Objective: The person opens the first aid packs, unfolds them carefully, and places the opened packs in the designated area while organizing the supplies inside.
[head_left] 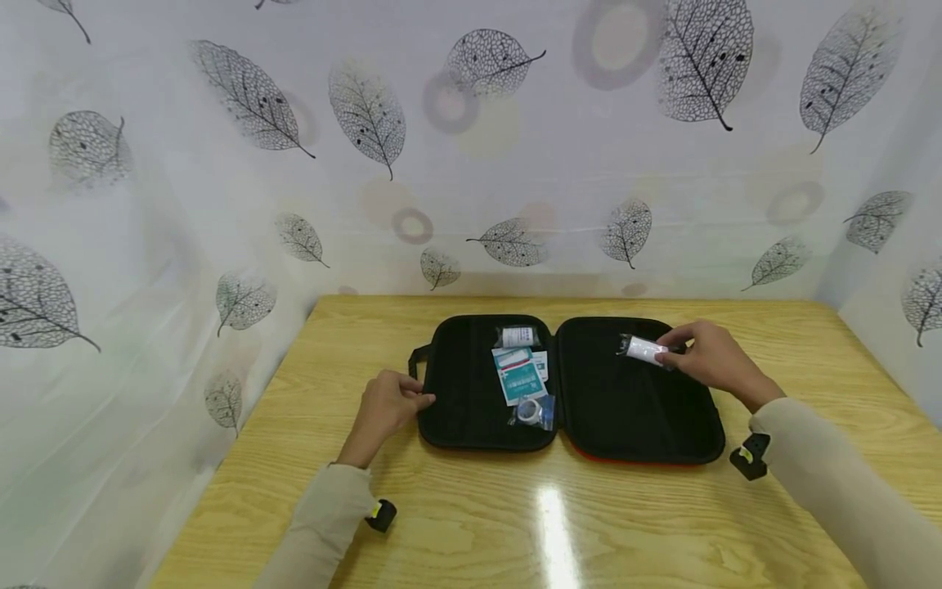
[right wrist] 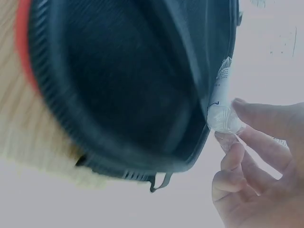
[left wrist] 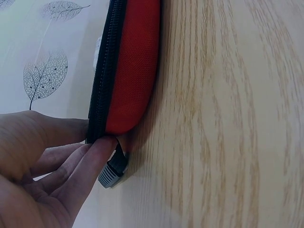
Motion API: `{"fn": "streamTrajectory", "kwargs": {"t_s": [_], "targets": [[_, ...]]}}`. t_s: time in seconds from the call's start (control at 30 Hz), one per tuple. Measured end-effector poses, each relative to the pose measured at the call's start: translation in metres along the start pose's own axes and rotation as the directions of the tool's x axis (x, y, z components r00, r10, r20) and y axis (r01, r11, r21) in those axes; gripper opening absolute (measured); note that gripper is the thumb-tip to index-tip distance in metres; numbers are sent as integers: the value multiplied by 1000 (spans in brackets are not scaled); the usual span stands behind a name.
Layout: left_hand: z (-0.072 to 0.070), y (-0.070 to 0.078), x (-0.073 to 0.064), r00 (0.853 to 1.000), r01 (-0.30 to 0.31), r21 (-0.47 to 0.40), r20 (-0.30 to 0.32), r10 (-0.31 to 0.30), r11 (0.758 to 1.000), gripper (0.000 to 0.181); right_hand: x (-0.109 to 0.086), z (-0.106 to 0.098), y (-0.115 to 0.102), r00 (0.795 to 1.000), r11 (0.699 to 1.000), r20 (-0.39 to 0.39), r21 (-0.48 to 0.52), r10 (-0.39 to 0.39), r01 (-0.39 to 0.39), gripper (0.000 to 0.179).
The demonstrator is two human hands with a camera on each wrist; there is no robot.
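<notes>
A zip case (head_left: 458, 393), black inside and red outside, lies unfolded flat on the table. My left hand (head_left: 390, 402) pinches its left rim between thumb and fingers, close to the handle strap; the left wrist view shows the zipper edge (left wrist: 105, 71) and red shell (left wrist: 135, 66). My right hand (head_left: 708, 352) holds a white bandage roll (head_left: 643, 350) in clear wrapping by one end, over the case's right half (head_left: 625, 417). In the right wrist view the thumb and fingers grip the roll's near end (right wrist: 223, 116).
In the case's left half lie another wrapped roll (head_left: 518, 336), teal-and-white packets (head_left: 522, 383) and a bagged white tape roll (head_left: 529, 411). The wooden table (head_left: 456, 523) extends in front. A leaf-patterned sheet (head_left: 500, 180) hangs behind and at both sides.
</notes>
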State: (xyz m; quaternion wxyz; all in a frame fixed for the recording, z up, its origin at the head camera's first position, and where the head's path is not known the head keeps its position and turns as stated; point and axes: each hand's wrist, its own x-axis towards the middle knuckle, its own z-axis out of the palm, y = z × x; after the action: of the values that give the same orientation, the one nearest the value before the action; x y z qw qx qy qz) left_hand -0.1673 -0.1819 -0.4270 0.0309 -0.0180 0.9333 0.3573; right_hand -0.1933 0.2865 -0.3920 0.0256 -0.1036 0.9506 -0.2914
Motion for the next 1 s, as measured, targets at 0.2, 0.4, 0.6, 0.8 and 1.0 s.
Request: {"fn": "streamTrajectory", "kwargs": {"t_s": [0.2,0.4,0.6,0.8,1.0], "targets": [[0,-1,0,1000,-7,1,1,7,1000,26,-5,-9,17,1000,999,-4,-31,18,-19,34],[0,-2,0,1000,-10,5,-8,10,1000,25,-9,-14,27,999,998,-16,-56,28,-29,34],[1,-2,0,1000,-9,4,-8,9,1000,25,-8,-16,29,999,996,-18,-84,30,-32,32],[1,-2,1,1000,-9,5,-8,9,1000,25,-1,-12,27,1000,995,-8,-92,27,-28,29],[1,-1,1,1000,-3,-5,-2,3,1000,25,4,-4,26,1000,995,22,-97,-8,10,23]]}}
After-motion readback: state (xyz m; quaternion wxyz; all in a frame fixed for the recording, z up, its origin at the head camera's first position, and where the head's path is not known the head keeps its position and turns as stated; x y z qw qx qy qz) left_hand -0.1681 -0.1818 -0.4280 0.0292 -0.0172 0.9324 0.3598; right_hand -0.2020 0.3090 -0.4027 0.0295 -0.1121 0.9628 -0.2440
